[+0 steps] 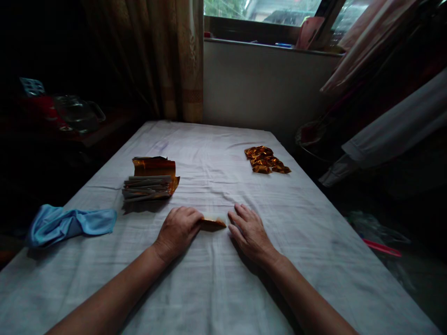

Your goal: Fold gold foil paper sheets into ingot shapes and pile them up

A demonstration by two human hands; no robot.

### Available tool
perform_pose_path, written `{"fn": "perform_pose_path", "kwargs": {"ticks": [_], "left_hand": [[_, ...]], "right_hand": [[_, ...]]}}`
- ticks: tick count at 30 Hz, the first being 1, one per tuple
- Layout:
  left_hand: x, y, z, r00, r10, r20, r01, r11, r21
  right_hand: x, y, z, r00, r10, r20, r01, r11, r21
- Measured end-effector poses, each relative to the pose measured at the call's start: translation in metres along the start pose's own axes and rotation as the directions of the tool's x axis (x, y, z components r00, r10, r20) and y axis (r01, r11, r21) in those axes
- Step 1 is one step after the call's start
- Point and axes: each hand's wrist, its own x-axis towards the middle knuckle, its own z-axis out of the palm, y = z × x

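Observation:
My left hand (pixel 180 229) is closed on one end of a small folded piece of gold foil paper (pixel 213 224), low over the white cloth (pixel 216 284). My right hand (pixel 248 229) lies just right of the foil's pointed tip, fingers stretched out and holding nothing. Beyond my left hand sits a stack of foil sheets (pixel 149 187), grey on one face and gold on the other, with one sheet curling up behind. Several folded gold foil pieces (pixel 263 160) form a cluster at the far right of the cloth.
A light blue cloth (pixel 75 224) lies crumpled at the left edge. On a dark side table stands a glass jug (pixel 77 114). A curtain (pixel 178 60) and a window wall (pixel 240 83) close off the far side. Clothes (pixel 394 121) hang at the right.

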Motion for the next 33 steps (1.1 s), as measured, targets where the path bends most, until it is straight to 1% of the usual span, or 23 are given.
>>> {"fn": "perform_pose_path", "kwargs": {"ticks": [2, 5, 10, 12, 14, 17, 20, 22, 28, 33], "left_hand": [[-0.006, -0.001, 0.002, 0.997, 0.068, -0.043, -0.067, 0.998, 0.015], [-0.012, -0.002, 0.002, 0.986, 0.151, -0.078, -0.148, 0.988, 0.032], [-0.012, 0.002, -0.005, 0.972, 0.22, -0.083, -0.213, 0.974, 0.08], [-0.011, 0.007, -0.009, 0.972, 0.228, -0.053, -0.222, 0.97, 0.102], [-0.012, 0.013, -0.014, 0.975, 0.222, 0.003, -0.221, 0.968, 0.119], [-0.015, 0.023, -0.019, 0.979, 0.171, 0.109, -0.184, 0.975, 0.123], [-0.019, 0.03, -0.021, 0.97, 0.129, 0.208, -0.153, 0.983, 0.106], [-0.021, 0.032, -0.02, 0.961, 0.123, 0.247, -0.154, 0.982, 0.109], [-0.017, 0.033, -0.019, 0.961, 0.119, 0.25, -0.156, 0.979, 0.133], [-0.01, 0.029, -0.021, 0.952, 0.15, 0.266, -0.186, 0.976, 0.116]], "right_hand": [[0.001, 0.002, 0.001, 1.0, 0.002, -0.011, -0.002, 1.0, 0.011], [0.004, 0.004, 0.002, 1.0, 0.004, -0.022, -0.004, 1.0, 0.017], [0.01, 0.001, 0.001, 1.0, 0.013, -0.019, -0.012, 0.999, 0.049], [0.01, -0.002, 0.001, 0.999, 0.031, -0.026, -0.03, 0.998, 0.061], [0.011, -0.006, 0.0, 0.998, 0.051, -0.028, -0.049, 0.997, 0.061], [0.011, -0.013, -0.002, 0.997, 0.068, -0.019, -0.068, 0.997, 0.044], [0.012, -0.017, -0.002, 0.997, 0.079, -0.019, -0.078, 0.996, 0.046], [0.012, -0.017, -0.002, 0.997, 0.08, -0.023, -0.079, 0.995, 0.061], [0.017, -0.007, -0.002, 0.999, 0.044, 0.002, -0.043, 0.989, 0.141], [0.026, 0.01, 0.0, 0.998, -0.053, 0.034, 0.045, 0.98, 0.193]]}}
